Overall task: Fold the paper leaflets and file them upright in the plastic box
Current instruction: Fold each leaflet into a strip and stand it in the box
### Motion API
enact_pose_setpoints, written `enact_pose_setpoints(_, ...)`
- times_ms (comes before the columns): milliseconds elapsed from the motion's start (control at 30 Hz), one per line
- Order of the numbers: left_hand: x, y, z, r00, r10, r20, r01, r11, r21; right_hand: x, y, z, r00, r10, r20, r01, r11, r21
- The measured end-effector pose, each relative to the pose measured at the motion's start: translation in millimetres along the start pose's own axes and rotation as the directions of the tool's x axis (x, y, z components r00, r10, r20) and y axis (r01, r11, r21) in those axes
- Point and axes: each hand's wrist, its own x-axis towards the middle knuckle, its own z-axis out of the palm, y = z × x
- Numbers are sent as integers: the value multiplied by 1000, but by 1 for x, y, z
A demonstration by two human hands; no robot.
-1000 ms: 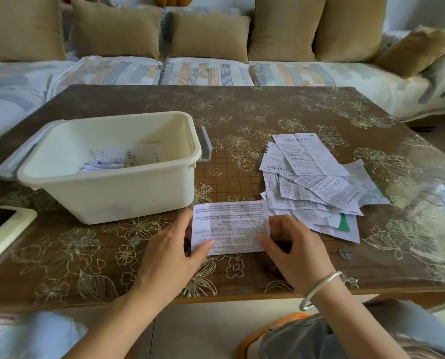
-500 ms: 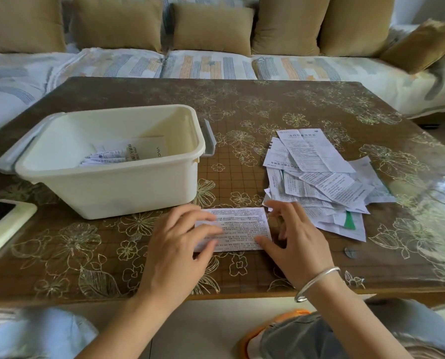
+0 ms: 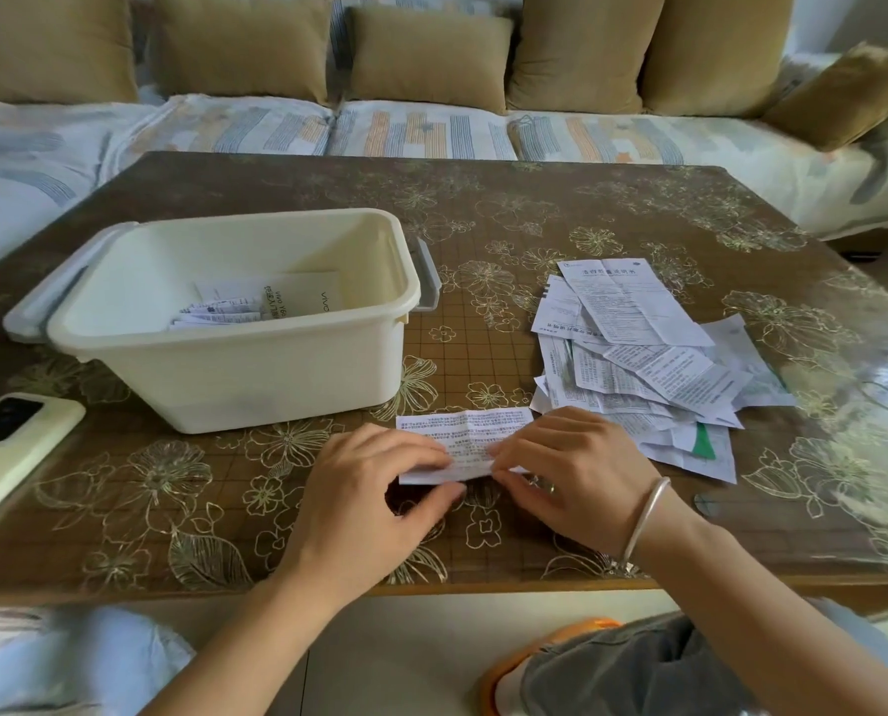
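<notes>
Left hand [image 3: 374, 490] and right hand [image 3: 573, 475] each pinch the near edge of one printed leaflet [image 3: 465, 431] lying on the worktop [image 3: 534, 198] just before the plastic box [image 3: 235, 377] (folded leaflets [image 3: 219, 316] inside), beside the unfolded pile [image 3: 638, 364].

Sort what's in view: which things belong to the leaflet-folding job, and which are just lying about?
Job: leaflet being folded, pinched by left hand and right hand; unfolded leaflet pile; plastic box; folded leaflets inside it.
Lying about: phone; sofa cushions; bracelet.
</notes>
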Motion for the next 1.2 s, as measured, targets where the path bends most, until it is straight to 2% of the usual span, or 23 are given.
enact_pose_setpoints(100,-2,1,0,1000,19,-4,-19,1000,8,0,-5,2,993,65,-96,-65,998,1)
enact_pose_setpoints(233,-5,1,-1,995,4,-98,-9,999,-47,-3,-14,1,964,197,-176,-171,973,154)
enact_pose_setpoints(367,-6,4,-3,993,-70,-95,62,994,-85,-12,-21,6,910,376,-177,-323,907,269)
enact_pose_setpoints(533,-4,3,3,983,-177,-46,174,982,-71,-18,-17,13,832,544,-107,-510,827,235)
enact_pose_setpoints(800,-1,5,3,989,-130,-72,135,989,64,-7,-20,12,823,566,-42,-560,822,100)
enact_pose_setpoints(967,1,7,5,995,45,-93,-21,969,248,-1,-25,8,829,559,17,-559,829,-2)
enact_pose_setpoints(1067,2,9,7,995,71,-63,-55,970,236,5,-24,0,809,569,145,-573,819,-22)
enact_pose_setpoints(1200,3,9,9,999,-19,-49,26,989,144,12,-23,-11,757,585,292,-601,798,-41)
